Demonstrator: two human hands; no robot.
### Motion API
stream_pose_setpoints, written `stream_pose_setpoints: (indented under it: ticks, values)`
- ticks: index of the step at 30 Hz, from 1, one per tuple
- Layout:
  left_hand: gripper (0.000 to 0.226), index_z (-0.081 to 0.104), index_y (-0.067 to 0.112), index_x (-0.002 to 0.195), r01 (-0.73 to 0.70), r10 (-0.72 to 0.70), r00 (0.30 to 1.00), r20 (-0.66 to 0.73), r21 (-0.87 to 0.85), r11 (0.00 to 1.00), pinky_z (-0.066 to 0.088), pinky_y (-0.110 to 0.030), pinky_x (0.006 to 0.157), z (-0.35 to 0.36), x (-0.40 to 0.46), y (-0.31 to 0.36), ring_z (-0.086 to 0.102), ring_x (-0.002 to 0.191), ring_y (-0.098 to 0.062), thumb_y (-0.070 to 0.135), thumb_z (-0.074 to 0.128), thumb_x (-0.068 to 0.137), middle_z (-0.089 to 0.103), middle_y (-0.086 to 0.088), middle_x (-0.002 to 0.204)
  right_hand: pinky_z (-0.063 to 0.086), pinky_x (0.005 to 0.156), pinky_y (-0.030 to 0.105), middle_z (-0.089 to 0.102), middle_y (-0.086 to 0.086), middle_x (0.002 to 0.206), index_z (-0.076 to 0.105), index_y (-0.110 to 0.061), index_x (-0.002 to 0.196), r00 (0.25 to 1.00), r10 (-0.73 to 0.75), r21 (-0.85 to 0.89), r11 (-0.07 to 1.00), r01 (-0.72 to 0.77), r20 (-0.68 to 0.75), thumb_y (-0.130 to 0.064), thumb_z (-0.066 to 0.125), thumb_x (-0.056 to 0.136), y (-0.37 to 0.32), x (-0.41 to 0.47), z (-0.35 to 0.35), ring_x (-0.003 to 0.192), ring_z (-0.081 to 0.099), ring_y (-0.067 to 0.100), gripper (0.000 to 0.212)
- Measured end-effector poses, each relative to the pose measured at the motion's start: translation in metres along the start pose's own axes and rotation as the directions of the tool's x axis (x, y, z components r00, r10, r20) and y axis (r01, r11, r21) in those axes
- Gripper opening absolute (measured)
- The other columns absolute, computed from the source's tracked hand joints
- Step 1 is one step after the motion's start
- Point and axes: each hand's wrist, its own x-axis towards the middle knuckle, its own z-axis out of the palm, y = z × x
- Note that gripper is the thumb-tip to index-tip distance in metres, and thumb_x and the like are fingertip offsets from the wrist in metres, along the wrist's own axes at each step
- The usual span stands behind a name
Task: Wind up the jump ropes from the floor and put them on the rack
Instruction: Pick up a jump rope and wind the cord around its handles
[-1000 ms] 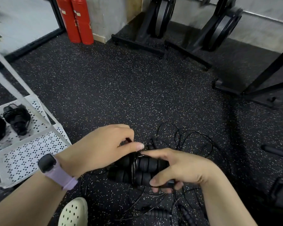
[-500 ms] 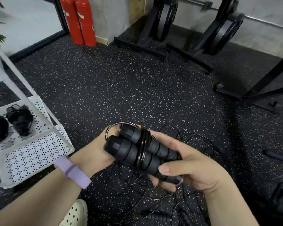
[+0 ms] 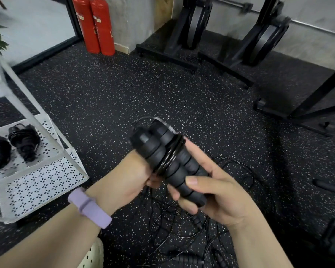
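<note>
A wound jump rope point(image 3: 162, 151), two black ribbed handles side by side with thin cord wrapped round their middle, is held up in front of me. My right hand point(image 3: 217, 190) grips the lower ends of the handles, thumb on top. My left hand point(image 3: 128, 176) holds the bundle from the left and underneath, fingers mostly hidden behind it. Loose black ropes point(image 3: 182, 229) lie tangled on the floor below, with more handles near the bottom edge. The white perforated rack point(image 3: 46, 180) stands at left, and two wound ropes point(image 3: 23, 142) lie on its shelf.
Speckled black rubber floor point(image 3: 124, 93) stretches ahead. Two red fire extinguishers point(image 3: 97, 26) stand at the back wall. Black weight-plate stands point(image 3: 191, 35) and a dark frame point(image 3: 307, 105) fill the back and right. A pale shoe point(image 3: 91, 256) shows at the bottom.
The wound bundle has been lifted from low near the floor and tilted, handle tops now pointing up and away. My left hand shifted from on top of it to beneath it.
</note>
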Motion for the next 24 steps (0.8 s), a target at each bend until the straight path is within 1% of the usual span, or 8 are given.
stream_pose_setpoints:
  ticks: [1, 3, 6, 8, 12, 18, 22, 24]
  values:
    - [0.022, 0.042, 0.023, 0.071, -0.088, 0.092, 0.995, -0.045, 0.086, 0.992, 0.030, -0.014, 0.048, 0.005, 0.000, 0.008, 0.037, 0.044, 0.000, 0.026, 0.049, 0.091, 0.039, 0.015, 0.051, 0.045, 0.051, 0.023, 0.056, 0.029, 0.097, 0.039, -0.028, 0.158, 0.999, -0.041, 0.010, 0.999, 0.041, -0.008, -0.001, 0.058, 0.090, -0.001, 0.000, -0.002, 0.061, 0.052, 0.022, 0.076]
    - [0.051, 0.047, 0.009, 0.071, 0.037, -0.030, 0.990, -0.136, 0.050, 0.998, 0.034, -0.028, 0.051, 0.004, 0.000, 0.004, 0.040, 0.046, -0.016, 0.040, 0.035, 0.110, 0.045, -0.001, 0.053, 0.040, 0.050, 0.023, 0.054, 0.028, 0.104, 0.042, -0.029, 0.156, 0.993, -0.101, 0.045, 0.994, 0.103, -0.055, -0.002, 0.063, 0.091, -0.005, -0.002, -0.007, 0.068, 0.046, 0.024, 0.074]
    - [0.076, 0.060, 0.008, 0.075, 0.086, -0.022, 0.985, -0.172, 0.377, 0.922, 0.048, -0.035, 0.063, -0.006, -0.002, -0.003, 0.056, 0.052, -0.019, 0.065, 0.018, 0.102, 0.059, -0.004, 0.057, 0.048, 0.054, 0.021, 0.063, 0.019, 0.103, 0.052, -0.032, 0.149, 0.970, -0.178, 0.095, 0.976, 0.195, -0.164, -0.009, 0.078, 0.086, -0.013, -0.009, -0.015, 0.072, 0.055, 0.020, 0.072]
    - [0.071, 0.063, 0.014, 0.078, 0.091, 0.030, 0.976, -0.215, 0.532, 0.842, 0.049, -0.036, 0.063, -0.013, -0.004, -0.007, 0.058, 0.055, -0.020, 0.066, 0.020, 0.099, 0.063, -0.006, 0.061, 0.045, 0.053, 0.019, 0.062, 0.019, 0.095, 0.053, -0.034, 0.147, 0.946, -0.203, 0.101, 0.967, 0.234, -0.251, -0.012, 0.083, 0.082, -0.019, -0.015, -0.020, 0.063, 0.056, 0.017, 0.075]
    - [0.060, 0.058, 0.018, 0.077, 0.131, 0.039, 0.968, -0.247, 0.633, 0.763, 0.048, -0.036, 0.057, -0.024, -0.004, -0.013, 0.058, 0.053, -0.018, 0.064, 0.028, 0.100, 0.063, -0.003, 0.062, 0.037, 0.050, 0.019, 0.061, 0.017, 0.091, 0.054, -0.040, 0.144, 0.876, -0.250, 0.069, 0.950, 0.304, -0.412, -0.018, 0.090, 0.073, -0.026, -0.023, -0.029, 0.059, 0.053, 0.015, 0.082]
    - [0.061, 0.056, 0.020, 0.075, 0.122, 0.030, 0.977, -0.210, 0.672, 0.730, 0.047, -0.037, 0.056, -0.032, -0.005, -0.020, 0.050, 0.052, -0.012, 0.075, 0.035, 0.090, 0.064, -0.006, 0.065, 0.044, 0.049, 0.018, 0.064, 0.013, 0.092, 0.071, -0.043, 0.119, 0.727, -0.315, 0.018, 0.912, 0.410, -0.610, -0.012, 0.062, 0.089, -0.032, -0.029, -0.035, 0.061, 0.053, 0.013, 0.044]
    - [0.068, 0.056, 0.017, 0.074, 0.126, 0.074, 0.965, -0.253, 0.689, 0.714, 0.042, -0.028, 0.054, -0.042, -0.007, -0.015, 0.046, 0.051, -0.011, 0.077, 0.025, 0.082, 0.055, 0.001, 0.059, 0.045, 0.052, 0.019, 0.067, 0.015, 0.094, 0.059, -0.043, 0.138, 0.656, -0.315, -0.129, 0.940, 0.316, -0.686, -0.008, 0.064, 0.091, -0.035, -0.037, -0.043, 0.065, 0.055, 0.018, 0.059]
    - [0.067, 0.055, 0.017, 0.070, 0.117, 0.138, 0.939, -0.314, 0.671, 0.732, 0.040, -0.029, 0.052, -0.049, -0.011, -0.011, 0.044, 0.048, -0.012, 0.076, 0.027, 0.083, 0.053, 0.003, 0.054, 0.049, 0.055, 0.022, 0.073, 0.013, 0.103, 0.050, -0.044, 0.148, 0.608, -0.324, -0.296, 0.943, 0.150, -0.725, -0.001, 0.064, 0.093, -0.035, -0.040, -0.048, 0.073, 0.062, 0.021, 0.071]
